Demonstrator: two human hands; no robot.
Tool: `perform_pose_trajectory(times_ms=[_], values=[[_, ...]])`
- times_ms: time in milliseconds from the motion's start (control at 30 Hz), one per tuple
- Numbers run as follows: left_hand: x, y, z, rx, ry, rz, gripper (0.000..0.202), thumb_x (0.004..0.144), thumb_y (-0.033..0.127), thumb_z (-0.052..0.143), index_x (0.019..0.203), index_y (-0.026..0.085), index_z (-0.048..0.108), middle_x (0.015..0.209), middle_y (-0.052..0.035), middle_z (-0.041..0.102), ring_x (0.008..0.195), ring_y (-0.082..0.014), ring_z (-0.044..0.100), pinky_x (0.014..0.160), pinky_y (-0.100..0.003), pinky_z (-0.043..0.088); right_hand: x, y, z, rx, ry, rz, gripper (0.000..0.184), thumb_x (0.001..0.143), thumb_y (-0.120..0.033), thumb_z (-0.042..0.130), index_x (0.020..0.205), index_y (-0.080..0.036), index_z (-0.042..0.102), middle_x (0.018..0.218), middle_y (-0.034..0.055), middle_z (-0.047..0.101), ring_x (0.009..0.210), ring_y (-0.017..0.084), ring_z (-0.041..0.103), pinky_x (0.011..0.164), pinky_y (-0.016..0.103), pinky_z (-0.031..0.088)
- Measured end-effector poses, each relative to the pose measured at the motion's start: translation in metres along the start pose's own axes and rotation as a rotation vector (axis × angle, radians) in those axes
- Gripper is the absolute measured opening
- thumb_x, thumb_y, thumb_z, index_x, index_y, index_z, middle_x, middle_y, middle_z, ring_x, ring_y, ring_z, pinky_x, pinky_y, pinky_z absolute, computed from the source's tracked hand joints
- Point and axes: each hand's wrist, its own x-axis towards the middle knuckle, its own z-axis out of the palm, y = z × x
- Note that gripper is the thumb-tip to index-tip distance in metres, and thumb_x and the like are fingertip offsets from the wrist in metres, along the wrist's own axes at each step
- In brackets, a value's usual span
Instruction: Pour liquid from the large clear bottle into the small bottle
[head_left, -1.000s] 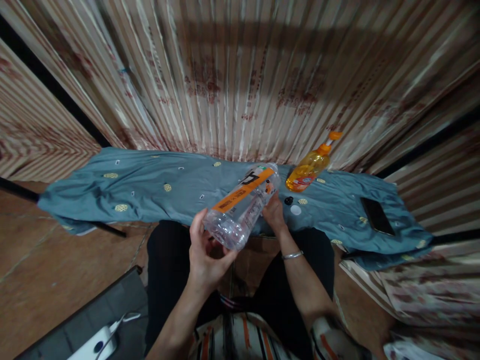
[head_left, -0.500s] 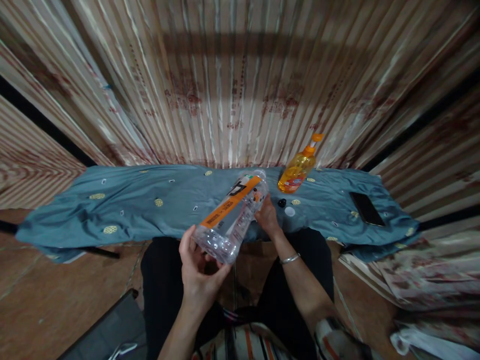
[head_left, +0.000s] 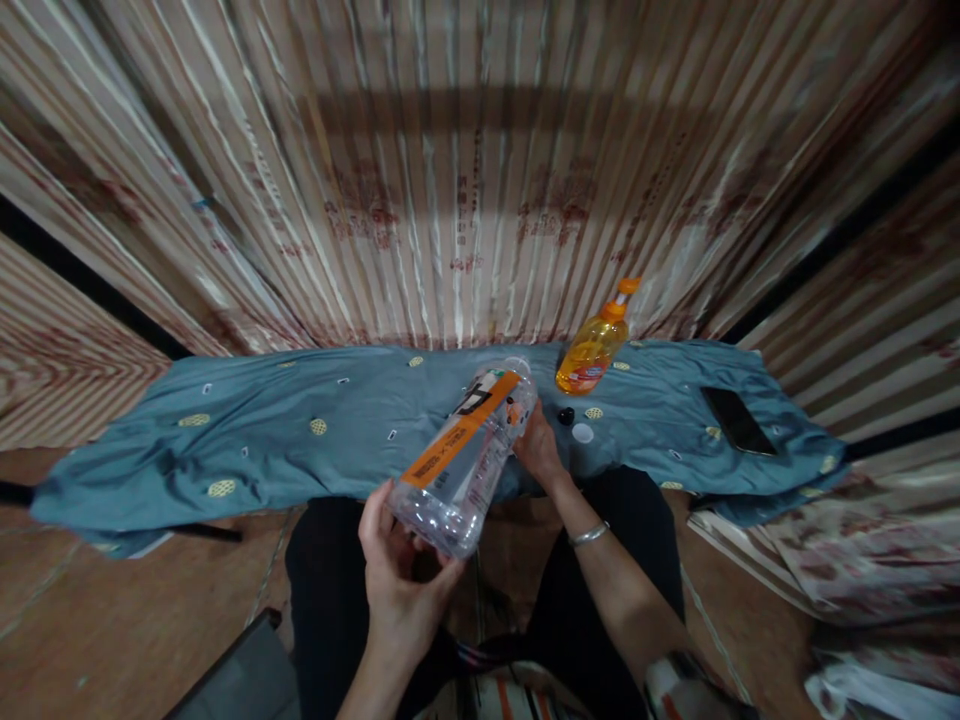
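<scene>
A large clear plastic bottle (head_left: 469, 450) with an orange and grey label lies tilted between my hands, its neck pointing away to the upper right. My left hand (head_left: 405, 560) cups its base, thumb and fingers spread around the bottom edge. My right hand (head_left: 536, 440) grips the bottle near its shoulder; the fingers are mostly hidden behind it. The bottle looks empty, and no cap shows on its neck. Close to my right hand, a small black cap (head_left: 566, 415) and a white disc (head_left: 583, 433) lie on the cloth.
A pump bottle of yellow-orange liquid (head_left: 592, 350) stands behind the small caps. A black phone (head_left: 739, 420) lies farther right. Blue patterned cloth (head_left: 262, 420) covers the narrow table. A striped curtain (head_left: 420, 200) hangs just behind it, with dark poles at both sides.
The whole scene sits slightly lower in view as the head tips a little. Both hands keep their hold on the clear bottle, with almost no change in its pose.
</scene>
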Motion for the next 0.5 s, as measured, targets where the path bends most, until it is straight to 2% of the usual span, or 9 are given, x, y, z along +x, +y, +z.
perform_pose_trajectory(times_ms=[167, 233, 500], values=[[-0.003, 0.006, 0.007, -0.019, 0.044, -0.022, 0.095, 0.063, 0.031, 0.106, 0.144, 0.028, 0.057, 0.137, -0.0105, 0.071, 0.107, -0.026, 0.078, 0.079, -0.033, 0.07, 0.0, 0.002, 0.001, 0.018, 0.007, -0.026, 0.082, 0.09, -0.043, 0.079, 0.159, -0.009, 0.049, 0.144, 0.0269, 0.075, 0.132, 0.04, 0.076, 0.113, 0.057, 0.063], [-0.006, 0.01, 0.013, -0.045, 0.096, -0.034, 0.095, 0.066, 0.032, 0.104, 0.147, 0.029, 0.055, 0.141, -0.0112, 0.069, 0.111, -0.0257, 0.077, 0.079, -0.031, 0.068, 0.0, 0.002, 0.001, 0.019, 0.016, -0.025, 0.082, 0.09, -0.041, 0.079, 0.159, -0.009, 0.049, 0.143, 0.0268, 0.076, 0.131, 0.04, 0.077, 0.113, 0.059, 0.063], [-0.012, 0.013, 0.021, -0.064, 0.111, -0.063, 0.093, 0.069, 0.033, 0.102, 0.149, 0.029, 0.054, 0.141, -0.0118, 0.07, 0.103, -0.0236, 0.079, 0.069, -0.026, 0.065, -0.001, 0.002, -0.001, 0.027, -0.027, 0.01, 0.086, 0.092, -0.044, 0.079, 0.163, -0.01, 0.045, 0.14, 0.0253, 0.077, 0.13, 0.04, 0.078, 0.11, 0.057, 0.065]])
